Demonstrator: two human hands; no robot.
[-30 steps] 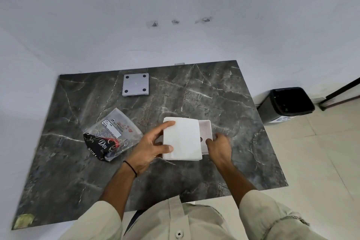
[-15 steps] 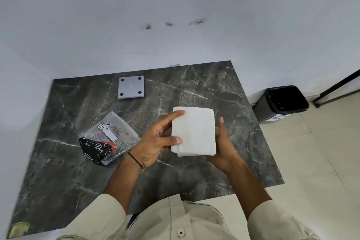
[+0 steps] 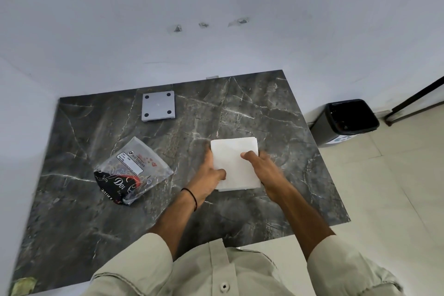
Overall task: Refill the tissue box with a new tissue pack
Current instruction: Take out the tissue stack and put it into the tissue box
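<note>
A white stack of folded tissues (image 3: 234, 163) lies flat over the middle of the dark marble table (image 3: 276, 127). My left hand (image 3: 210, 174) grips its left edge, thumb on top. My right hand (image 3: 263, 167) holds its right side, thumb pressed on the top sheet. Whatever is beneath the stack is hidden. A grey square lid or base plate (image 3: 158, 106) with four dark corner dots lies at the back of the table. An opened clear plastic tissue wrapper (image 3: 131, 172) with black and red print lies to the left of my hands.
A black waste bin (image 3: 346, 121) stands on the tiled floor to the right of the table. The white wall (image 3: 216, 43) runs along the table's back edge. A yellowish scrap (image 3: 22, 285) sits at the front left corner.
The pale box seen under the stack a second ago is now covered. My right hand has come from beneath the stack's right edge onto its top. The stack sits lower.
</note>
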